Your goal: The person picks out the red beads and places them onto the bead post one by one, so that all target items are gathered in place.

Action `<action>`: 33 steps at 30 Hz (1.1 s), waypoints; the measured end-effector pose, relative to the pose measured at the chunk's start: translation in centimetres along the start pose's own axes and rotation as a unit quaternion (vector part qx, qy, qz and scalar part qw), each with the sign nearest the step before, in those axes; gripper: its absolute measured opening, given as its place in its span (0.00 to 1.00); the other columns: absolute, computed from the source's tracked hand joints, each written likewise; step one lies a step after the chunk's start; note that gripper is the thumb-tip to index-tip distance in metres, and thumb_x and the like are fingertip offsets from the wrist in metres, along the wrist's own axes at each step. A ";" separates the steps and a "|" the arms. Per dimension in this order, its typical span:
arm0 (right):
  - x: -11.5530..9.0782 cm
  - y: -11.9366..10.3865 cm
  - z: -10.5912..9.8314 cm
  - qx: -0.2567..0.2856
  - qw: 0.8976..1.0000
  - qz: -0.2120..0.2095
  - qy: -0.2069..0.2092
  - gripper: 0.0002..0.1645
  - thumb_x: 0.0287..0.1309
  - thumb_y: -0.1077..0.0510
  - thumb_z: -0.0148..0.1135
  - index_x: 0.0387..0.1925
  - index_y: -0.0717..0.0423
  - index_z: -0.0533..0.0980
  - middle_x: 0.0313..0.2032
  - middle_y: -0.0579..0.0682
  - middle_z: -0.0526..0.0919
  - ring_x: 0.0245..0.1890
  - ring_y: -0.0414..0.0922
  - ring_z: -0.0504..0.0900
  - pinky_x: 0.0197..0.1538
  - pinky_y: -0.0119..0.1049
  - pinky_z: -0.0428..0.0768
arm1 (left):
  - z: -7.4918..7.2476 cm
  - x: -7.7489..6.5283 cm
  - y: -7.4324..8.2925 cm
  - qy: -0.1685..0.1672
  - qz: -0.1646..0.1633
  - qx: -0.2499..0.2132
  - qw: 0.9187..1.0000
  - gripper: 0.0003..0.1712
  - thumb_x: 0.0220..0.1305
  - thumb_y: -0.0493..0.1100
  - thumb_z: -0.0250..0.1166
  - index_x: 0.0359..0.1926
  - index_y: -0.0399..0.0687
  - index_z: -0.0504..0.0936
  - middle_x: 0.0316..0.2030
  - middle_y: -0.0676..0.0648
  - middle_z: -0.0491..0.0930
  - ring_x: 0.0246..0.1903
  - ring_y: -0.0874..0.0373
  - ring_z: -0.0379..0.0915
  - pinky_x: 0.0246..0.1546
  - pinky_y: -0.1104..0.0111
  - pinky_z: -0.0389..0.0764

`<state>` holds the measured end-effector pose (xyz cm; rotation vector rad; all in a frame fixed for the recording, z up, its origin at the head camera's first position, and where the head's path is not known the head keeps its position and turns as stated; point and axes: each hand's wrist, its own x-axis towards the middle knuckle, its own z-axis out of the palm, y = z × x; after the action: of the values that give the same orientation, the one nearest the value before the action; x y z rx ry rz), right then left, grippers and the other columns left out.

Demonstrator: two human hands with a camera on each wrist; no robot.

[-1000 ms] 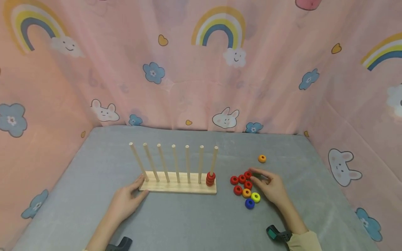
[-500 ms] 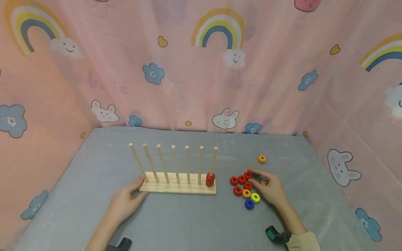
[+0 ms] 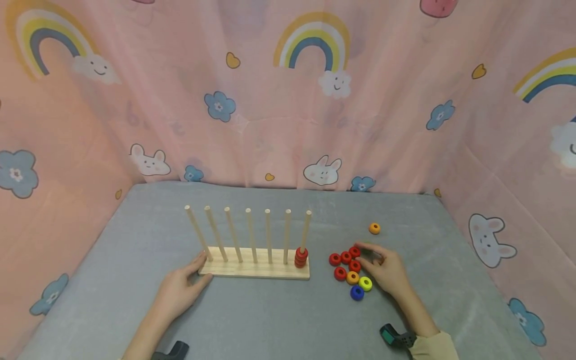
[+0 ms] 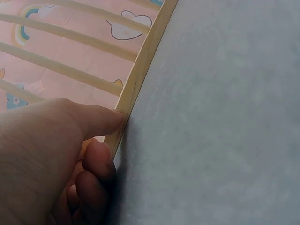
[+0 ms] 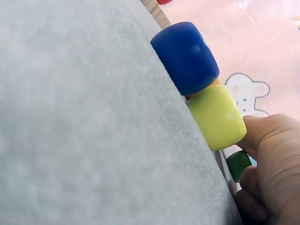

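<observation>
Grey cloth (image 3: pixel 270 325), fingers (image 4: pixel 97 157) gripping pegboard (image 3: pixel 252 270), rings (image 3: pixel 353 283)

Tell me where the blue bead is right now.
In the head view, the blue bead lies right of the peg stand, just on the near-left side of the yellow bead.

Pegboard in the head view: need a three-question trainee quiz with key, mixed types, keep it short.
1. How many pegs stand on the wooden base?
2. True or false: the left hand grips one end of the wooden base.
3. What colour are the stacked rings on the rightmost peg: (a) blue, (b) red or (c) yellow?

Key: 1. seven; 2. true; 3. b.
</observation>
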<state>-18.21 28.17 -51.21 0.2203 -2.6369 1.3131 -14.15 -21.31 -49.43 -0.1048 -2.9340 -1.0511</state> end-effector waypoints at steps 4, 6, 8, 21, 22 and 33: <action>0.0 0.1 0.0 0.001 1.000 -0.004 0.001 0.20 0.62 0.65 0.76 0.56 0.59 0.86 0.43 0.56 0.91 0.09 0.29 0.55 0.12 0.31 0.59 | 0.0 0.0 0.0 0.001 0.003 -0.002 1.000 0.35 0.70 0.46 0.72 0.72 0.34 0.74 0.72 0.39 0.72 0.70 0.34 0.70 0.67 0.38 0.73; 0.0 0.1 0.0 0.001 1.000 -0.004 0.002 0.20 0.62 0.64 0.77 0.56 0.58 0.87 0.42 0.55 0.91 0.09 0.29 0.55 0.12 0.31 0.59 | 0.1 0.0 -0.1 0.000 0.002 -0.002 1.000 0.35 0.70 0.45 0.72 0.72 0.34 0.74 0.72 0.39 0.72 0.70 0.34 0.70 0.67 0.38 0.73; -0.1 0.2 0.1 0.000 1.000 -0.005 0.003 0.20 0.61 0.64 0.77 0.56 0.58 0.86 0.41 0.55 0.90 0.10 0.29 0.55 0.12 0.31 0.59 | 0.1 0.1 -0.1 -0.001 0.002 -0.002 1.000 0.35 0.70 0.45 0.72 0.72 0.34 0.74 0.72 0.40 0.71 0.70 0.35 0.70 0.67 0.38 0.73; 0.0 0.0 0.1 -0.050 0.998 -0.035 0.011 0.23 0.56 0.70 0.77 0.54 0.58 0.87 0.44 0.57 0.90 0.10 0.29 0.57 0.13 0.31 0.61 | 0.1 0.1 -0.2 -0.001 -0.002 0.000 1.000 0.36 0.71 0.46 0.72 0.73 0.35 0.73 0.72 0.39 0.71 0.70 0.35 0.70 0.67 0.38 0.73; 0.0 0.0 0.1 -0.053 0.998 -0.035 0.011 0.23 0.56 0.70 0.77 0.54 0.57 0.87 0.44 0.57 0.90 0.10 0.29 0.57 0.14 0.31 0.62 | 0.1 0.1 -0.2 0.000 -0.001 0.000 1.000 0.36 0.71 0.46 0.72 0.73 0.35 0.73 0.72 0.39 0.71 0.70 0.35 0.70 0.67 0.38 0.73; 0.0 0.1 0.0 -0.050 0.998 -0.041 0.015 0.23 0.54 0.71 0.78 0.52 0.56 0.87 0.38 0.53 0.89 0.10 0.28 0.56 0.14 0.30 0.60 | -0.1 0.0 0.1 -0.002 -0.003 -0.001 1.000 0.35 0.71 0.47 0.72 0.72 0.36 0.74 0.72 0.40 0.72 0.70 0.35 0.70 0.67 0.38 0.74</action>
<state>-18.22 28.20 -51.28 0.2896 -2.6297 1.1474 -14.17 -21.29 -49.32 -0.0979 -2.9391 -1.0561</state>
